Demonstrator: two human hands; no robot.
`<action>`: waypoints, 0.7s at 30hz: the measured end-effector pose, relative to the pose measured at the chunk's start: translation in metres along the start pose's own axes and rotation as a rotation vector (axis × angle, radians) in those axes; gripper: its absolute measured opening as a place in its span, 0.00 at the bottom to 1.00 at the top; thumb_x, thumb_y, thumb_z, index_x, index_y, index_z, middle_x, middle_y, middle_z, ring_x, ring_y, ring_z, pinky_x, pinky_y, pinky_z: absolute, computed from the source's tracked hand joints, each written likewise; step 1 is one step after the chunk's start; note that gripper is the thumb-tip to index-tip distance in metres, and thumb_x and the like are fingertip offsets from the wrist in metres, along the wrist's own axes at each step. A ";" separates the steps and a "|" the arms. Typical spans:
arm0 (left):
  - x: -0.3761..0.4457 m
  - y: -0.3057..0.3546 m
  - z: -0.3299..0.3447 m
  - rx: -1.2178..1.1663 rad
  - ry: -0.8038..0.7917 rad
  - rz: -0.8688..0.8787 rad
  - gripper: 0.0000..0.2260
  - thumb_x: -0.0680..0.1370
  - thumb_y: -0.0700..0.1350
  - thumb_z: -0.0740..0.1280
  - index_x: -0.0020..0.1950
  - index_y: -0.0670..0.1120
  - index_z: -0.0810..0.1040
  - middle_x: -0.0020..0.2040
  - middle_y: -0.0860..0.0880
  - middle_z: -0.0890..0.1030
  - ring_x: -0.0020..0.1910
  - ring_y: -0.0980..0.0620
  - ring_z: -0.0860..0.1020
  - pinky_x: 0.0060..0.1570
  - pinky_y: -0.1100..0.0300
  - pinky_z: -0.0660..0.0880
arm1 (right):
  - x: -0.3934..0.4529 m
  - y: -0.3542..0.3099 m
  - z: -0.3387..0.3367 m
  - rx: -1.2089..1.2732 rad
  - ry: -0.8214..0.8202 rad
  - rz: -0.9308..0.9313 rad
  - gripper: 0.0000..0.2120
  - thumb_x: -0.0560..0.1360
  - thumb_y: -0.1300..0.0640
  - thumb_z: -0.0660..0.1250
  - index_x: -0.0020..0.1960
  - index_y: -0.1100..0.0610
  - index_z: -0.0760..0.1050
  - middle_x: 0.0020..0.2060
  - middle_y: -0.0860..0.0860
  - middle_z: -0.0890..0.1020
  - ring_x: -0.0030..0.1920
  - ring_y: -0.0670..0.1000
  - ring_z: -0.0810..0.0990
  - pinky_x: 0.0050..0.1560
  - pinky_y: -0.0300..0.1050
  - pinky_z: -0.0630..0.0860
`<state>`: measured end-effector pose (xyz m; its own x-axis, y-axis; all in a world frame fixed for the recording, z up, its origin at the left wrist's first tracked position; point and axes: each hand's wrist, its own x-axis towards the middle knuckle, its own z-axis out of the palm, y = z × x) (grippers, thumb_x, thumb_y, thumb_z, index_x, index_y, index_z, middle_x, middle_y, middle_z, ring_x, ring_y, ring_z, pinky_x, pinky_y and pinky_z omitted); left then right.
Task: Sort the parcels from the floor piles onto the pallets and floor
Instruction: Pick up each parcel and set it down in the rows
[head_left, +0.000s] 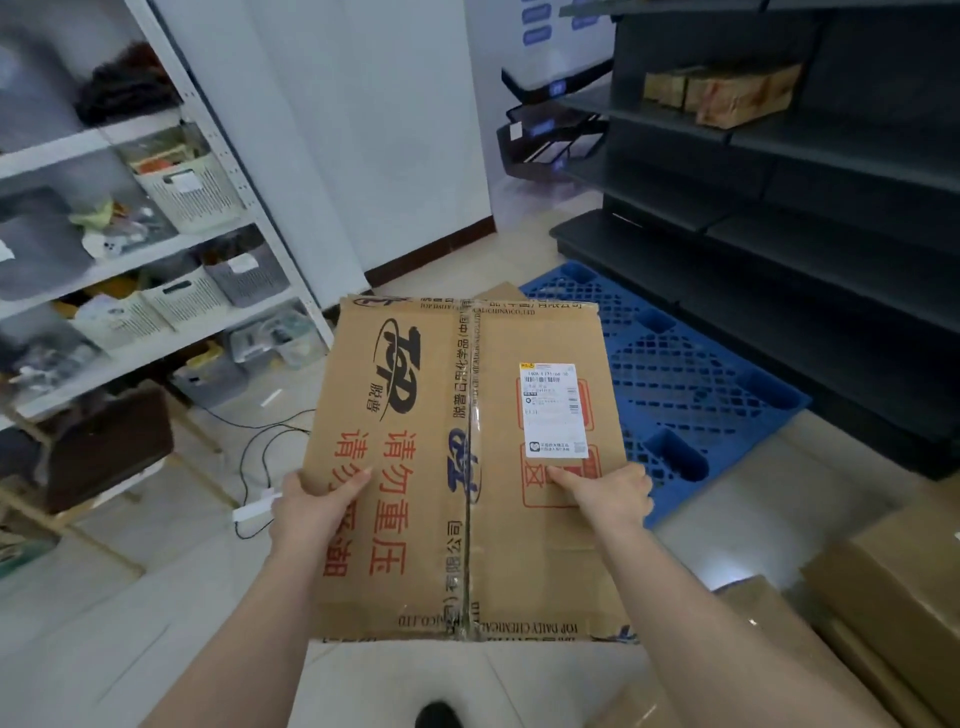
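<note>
**Big Carton Held Above the Floor, Blue Pallet Beyond**

Both forearms reach forward from the bottom of the view, and between them sits a large brown cardboard box (467, 467), carried flat with its taped seam running away from the camera. On its near-left side the left hand (317, 501) grips the box, thumb lying over the top by the red printed characters. At the right, the right hand (608, 493) grips it too, thumb on top just below a white shipping label (553, 410). Fingers under the box are hidden. Past the far right corner of the box, a blue plastic pallet (701, 374) lies on the pale tiled floor (130, 597) beside dark shelving (779, 208). More brown boxes (893, 561) sit stacked at lower right. White shelves (156, 249) with baskets stand at left.
</note>
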<state>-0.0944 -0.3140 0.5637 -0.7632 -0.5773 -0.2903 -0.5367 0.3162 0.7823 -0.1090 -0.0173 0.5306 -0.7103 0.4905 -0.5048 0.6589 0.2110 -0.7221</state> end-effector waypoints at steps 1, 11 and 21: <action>0.020 0.008 0.012 0.002 -0.033 0.008 0.39 0.64 0.61 0.76 0.68 0.47 0.66 0.57 0.47 0.77 0.55 0.41 0.77 0.55 0.41 0.76 | 0.014 -0.006 0.006 0.008 0.027 0.014 0.53 0.60 0.38 0.78 0.72 0.63 0.57 0.71 0.57 0.63 0.71 0.60 0.62 0.67 0.61 0.65; 0.217 0.108 0.158 0.225 -0.414 0.098 0.40 0.58 0.65 0.75 0.65 0.52 0.67 0.59 0.47 0.76 0.57 0.41 0.76 0.58 0.40 0.74 | 0.141 -0.052 0.064 0.184 0.357 0.330 0.50 0.51 0.39 0.81 0.63 0.62 0.66 0.60 0.56 0.74 0.62 0.60 0.73 0.59 0.61 0.73; 0.312 0.149 0.342 0.420 -0.796 0.168 0.41 0.61 0.56 0.80 0.69 0.47 0.66 0.64 0.47 0.74 0.63 0.43 0.73 0.61 0.42 0.72 | 0.243 -0.037 0.080 0.214 0.581 0.674 0.50 0.57 0.42 0.81 0.68 0.63 0.61 0.66 0.60 0.68 0.68 0.62 0.66 0.67 0.61 0.65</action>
<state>-0.5354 -0.1893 0.4012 -0.7821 0.1417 -0.6068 -0.3639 0.6867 0.6293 -0.3254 0.0259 0.3966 0.0831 0.8137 -0.5753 0.7877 -0.4073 -0.4622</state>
